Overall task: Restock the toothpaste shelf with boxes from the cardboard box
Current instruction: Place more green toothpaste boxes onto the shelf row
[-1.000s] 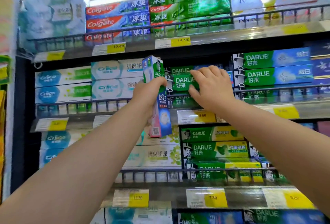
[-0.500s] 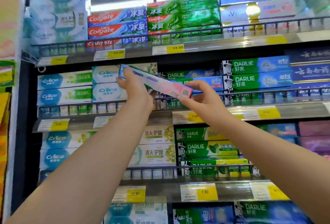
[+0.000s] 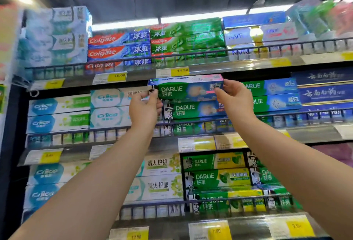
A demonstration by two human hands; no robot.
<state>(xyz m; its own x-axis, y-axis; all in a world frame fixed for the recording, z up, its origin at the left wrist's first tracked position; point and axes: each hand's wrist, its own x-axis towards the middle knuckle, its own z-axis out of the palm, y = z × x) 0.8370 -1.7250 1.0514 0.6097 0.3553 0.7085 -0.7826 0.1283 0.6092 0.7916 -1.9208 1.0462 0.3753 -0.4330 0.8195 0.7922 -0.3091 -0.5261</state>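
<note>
A long green and blue Darlie toothpaste box (image 3: 188, 88) was held flat and level at the second metal shelf (image 3: 315, 134). Its left end was pinched by the left hand (image 3: 144, 108). Its right end was gripped by the right hand (image 3: 236, 100). It sat just above the stacked green Darlie boxes (image 3: 193, 110).

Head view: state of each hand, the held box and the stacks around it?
Left hand: gripping the left end of the held box.
Right hand: gripping its right end.
Green and blue Darlie toothpaste box: level, front out, held above its stack, not set down.
Matching Darlie stack below: lying flat behind the rail.
Red and blue Colgate boxes: stacked on the top shelf.
White Crico boxes: stacked at left.
</note>
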